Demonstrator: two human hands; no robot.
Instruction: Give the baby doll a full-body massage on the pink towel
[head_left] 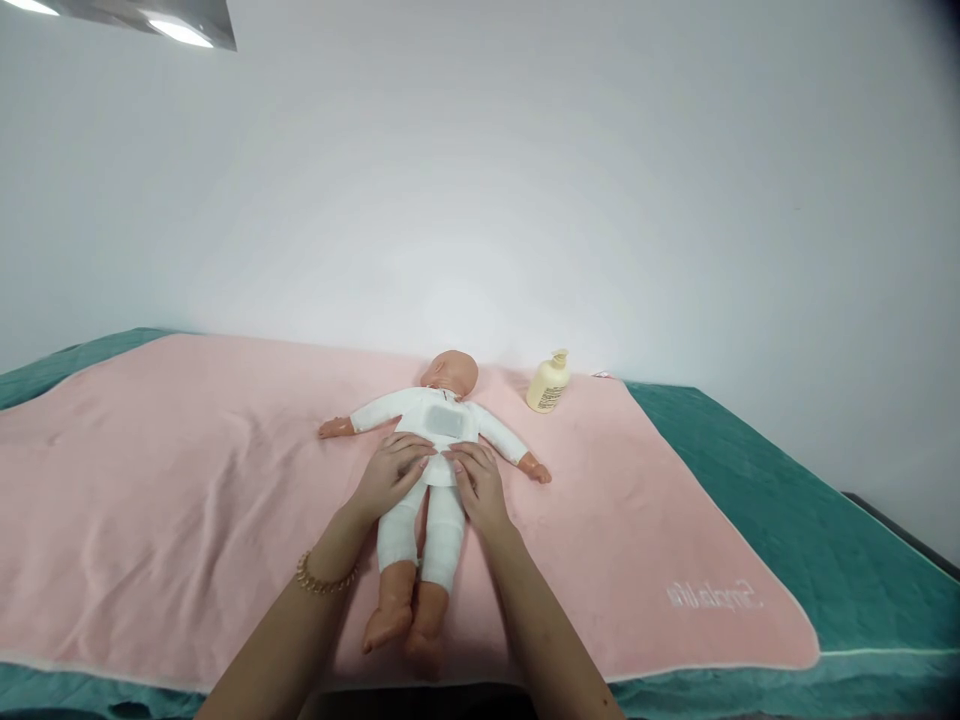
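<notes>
As both forearms come in from six o'clock, the left hand (390, 475), with a gold bead bracelet (324, 580) at its wrist, and the right hand (478, 485) meet on the waist of the plastic baby doll in white clothes (442, 420). Each grip is loose, with fingers laid flat and closed round nothing. The doll's long axis runs six to twelve, feet near, equally close to both hands. On the pink plush towel (187, 470), the white script (712, 597) at four o'clock reads reversed and can't be made out. At one o'clock stands a cream pump bottle (548, 383), its label too small to read.

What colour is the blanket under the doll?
The blanket is pale pink, clearest in the head view.
</notes>
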